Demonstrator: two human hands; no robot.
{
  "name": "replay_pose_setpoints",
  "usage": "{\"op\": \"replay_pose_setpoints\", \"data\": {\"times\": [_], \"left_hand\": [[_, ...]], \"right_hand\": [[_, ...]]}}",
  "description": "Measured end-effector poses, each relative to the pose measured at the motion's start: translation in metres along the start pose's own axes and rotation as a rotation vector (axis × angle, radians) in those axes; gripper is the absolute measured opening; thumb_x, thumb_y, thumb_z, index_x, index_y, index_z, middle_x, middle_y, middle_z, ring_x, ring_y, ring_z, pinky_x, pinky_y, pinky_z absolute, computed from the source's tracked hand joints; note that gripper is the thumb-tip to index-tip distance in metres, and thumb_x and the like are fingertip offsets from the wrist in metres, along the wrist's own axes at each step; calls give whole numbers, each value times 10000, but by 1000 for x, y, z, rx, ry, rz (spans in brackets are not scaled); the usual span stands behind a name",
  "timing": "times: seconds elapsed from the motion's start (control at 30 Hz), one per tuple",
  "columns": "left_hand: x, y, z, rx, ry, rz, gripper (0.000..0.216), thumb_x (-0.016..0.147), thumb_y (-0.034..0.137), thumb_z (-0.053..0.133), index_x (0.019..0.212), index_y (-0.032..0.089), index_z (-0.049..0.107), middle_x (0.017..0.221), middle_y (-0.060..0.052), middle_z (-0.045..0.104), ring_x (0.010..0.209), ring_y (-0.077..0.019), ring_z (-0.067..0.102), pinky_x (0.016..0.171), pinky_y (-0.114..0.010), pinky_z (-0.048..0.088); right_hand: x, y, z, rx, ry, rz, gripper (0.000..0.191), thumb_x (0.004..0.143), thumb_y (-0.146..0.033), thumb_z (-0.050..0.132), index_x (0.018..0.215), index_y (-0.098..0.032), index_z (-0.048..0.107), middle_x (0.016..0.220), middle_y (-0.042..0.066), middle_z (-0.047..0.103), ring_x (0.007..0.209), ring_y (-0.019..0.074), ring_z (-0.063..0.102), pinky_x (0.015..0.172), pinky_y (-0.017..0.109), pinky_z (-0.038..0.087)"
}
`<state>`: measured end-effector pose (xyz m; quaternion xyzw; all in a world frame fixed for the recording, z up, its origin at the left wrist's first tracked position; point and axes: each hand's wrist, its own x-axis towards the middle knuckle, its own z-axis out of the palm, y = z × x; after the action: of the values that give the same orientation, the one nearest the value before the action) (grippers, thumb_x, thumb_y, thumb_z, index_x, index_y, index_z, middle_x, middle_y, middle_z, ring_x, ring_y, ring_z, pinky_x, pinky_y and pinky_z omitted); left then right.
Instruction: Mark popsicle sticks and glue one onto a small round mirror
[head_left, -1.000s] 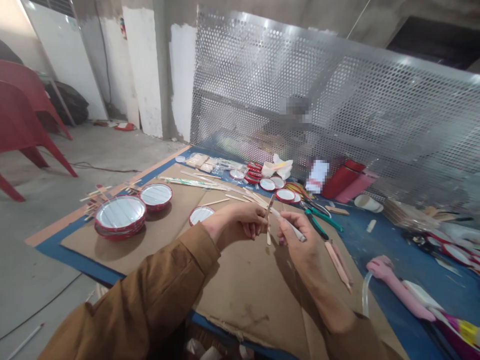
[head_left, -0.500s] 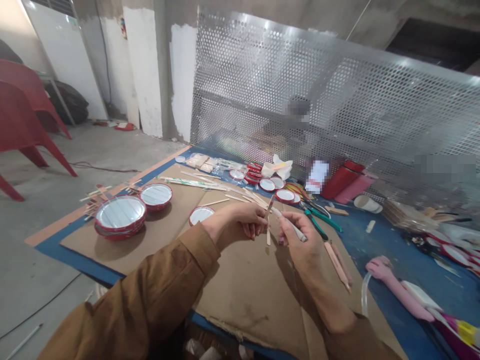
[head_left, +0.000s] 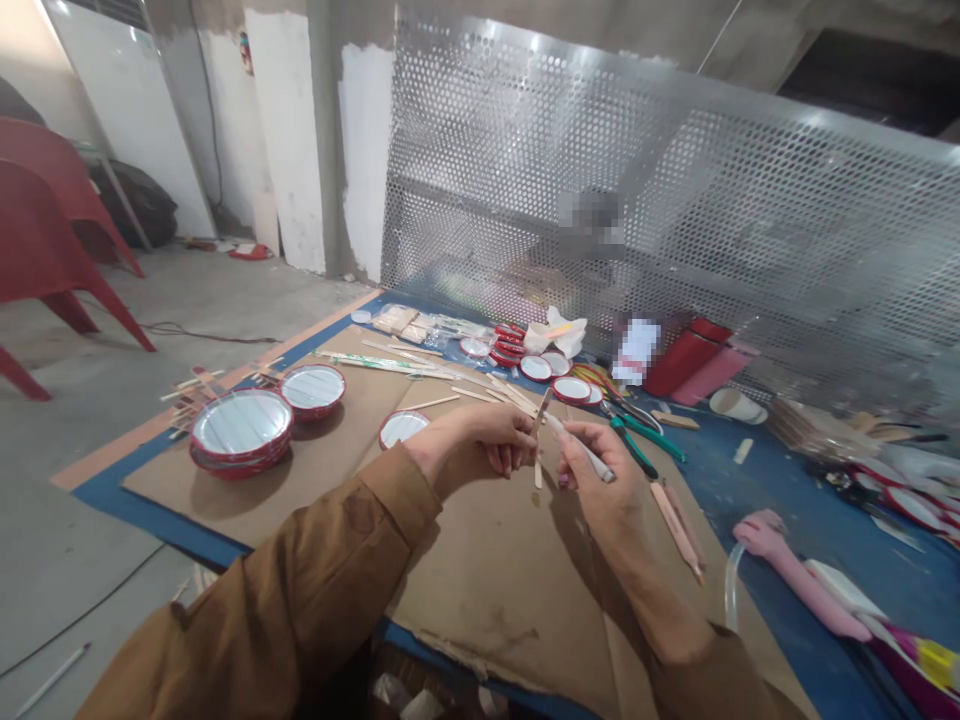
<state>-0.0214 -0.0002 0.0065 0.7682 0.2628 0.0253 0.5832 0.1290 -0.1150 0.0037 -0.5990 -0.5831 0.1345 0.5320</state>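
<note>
Left hand (head_left: 491, 437): closed in a pinch, finger and thumb gripping a stick (head_left: 538, 470), which stands near upright above the cardboard (head_left: 480, 590). Its upper part is dark, its lower part pale; whether this is one stick or two crossed cannot be told. Right hand (head_left: 606, 490): curled closed round a white pen (head_left: 598, 466), held slanting, its front end towards the stick's upper part. That end is at the stick or just beside it; contact cannot be confirmed.

Clock positions are read from the stick. Loose sticks (head_left: 512, 392) lie at 11 o'clock, a disc (head_left: 403, 428) at 9, partly behind the left arm, pliers (head_left: 636, 452) at 3 and pencils (head_left: 677, 525) at 4.

Assessment: the grip appears sound. For good work, the stick should be pinched close below the stroke so that it does not twist, with fingertips clear of the pen's path. Light, even pressure, drawn along the length, should serve best; heavy pressure would probably tip so thin a piece. Bracing both wrists would likely reduce wobble, as neither hand appears supported.
</note>
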Motion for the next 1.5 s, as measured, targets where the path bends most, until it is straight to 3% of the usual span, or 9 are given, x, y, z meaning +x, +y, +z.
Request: {"op": "replay_pose_setpoints", "data": {"times": [0.47, 1.5], "left_hand": [[-1, -1, -1, -10, -22, 18, 135, 929, 213, 480, 825, 146, 535, 613, 2, 622, 515, -116, 635, 509, -216, 532], [1, -2, -1, 11, -6, 5, 171, 947, 228, 473, 825, 135, 548, 609, -10, 621, 505, -117, 631, 495, -207, 518]], "right_hand": [[-2, -8, 2, 27, -33, 32, 347, 843, -541, 616, 931, -207, 642, 629, -21, 585, 502, 139, 530, 492, 269, 451], [-3, -13, -1, -17, -43, 48, 309, 849, -517, 602, 915, -218, 644, 597, -28, 583, 498, 148, 509, 513, 286, 434]]}}
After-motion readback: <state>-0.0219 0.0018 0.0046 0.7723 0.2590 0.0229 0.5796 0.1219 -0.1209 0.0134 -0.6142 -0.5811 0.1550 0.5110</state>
